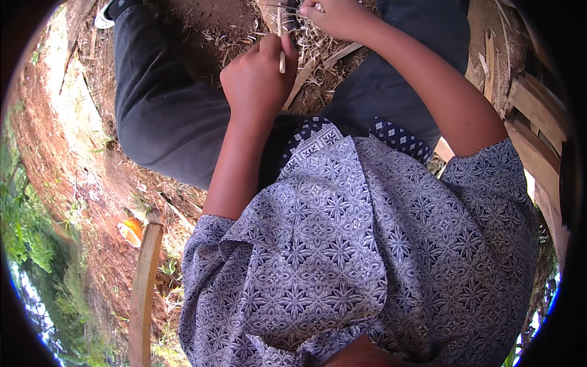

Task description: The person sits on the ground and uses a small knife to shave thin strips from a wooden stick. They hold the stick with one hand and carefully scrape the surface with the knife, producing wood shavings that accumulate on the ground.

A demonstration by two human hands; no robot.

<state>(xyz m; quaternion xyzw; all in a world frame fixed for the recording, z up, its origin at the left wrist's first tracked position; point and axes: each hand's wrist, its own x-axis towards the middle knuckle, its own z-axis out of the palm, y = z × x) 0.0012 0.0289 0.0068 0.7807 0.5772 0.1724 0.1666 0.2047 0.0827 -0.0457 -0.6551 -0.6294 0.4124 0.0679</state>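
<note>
My left hand [257, 76] is closed around a thin pale bamboo strip [282, 61] that stands up between thumb and fingers. Just above it, at the top edge of the view, my right hand [339, 18] curls its fingers around a dark tool-like object [292, 21] that meets the strip's upper part; the frame edge cuts off most of it. Both hands work over a heap of pale shavings and slivers [315, 46] on the ground between my legs in dark trousers [159, 116].
Flat wooden slats [538, 116] are stacked at the right. A curved wooden piece [143, 287] stands at the lower left beside a small orange object [131, 230]. Reddish bare soil [55, 140] and green plants [30, 238] lie to the left.
</note>
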